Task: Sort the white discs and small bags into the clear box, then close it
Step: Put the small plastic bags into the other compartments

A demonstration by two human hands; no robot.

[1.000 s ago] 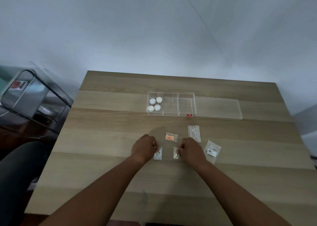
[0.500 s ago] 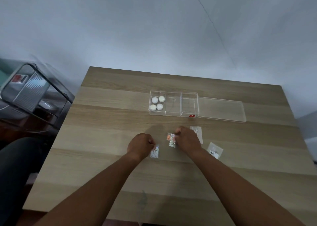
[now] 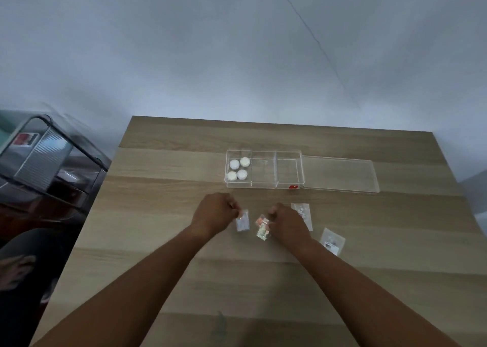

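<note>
The clear box stands open on the wooden table, with several white discs in its left compartment; its other two compartments hold nothing. My left hand pinches a small bag of pale beads by its top. My right hand grips two small bags together, an orange-filled bag and a glittery bag. Two more small bags lie on the table: a white-bead bag partly behind my right hand, and a labelled bag further right.
The clear lid lies flat against the box's right side. A dark metal rack with a ribbed container stands off the table's left edge. A grey wall rises behind the table.
My right hand picked up the glittery bag, moved up and gathered the orange bag with it. My left hand lifted its bead bag off the table toward the box.
</note>
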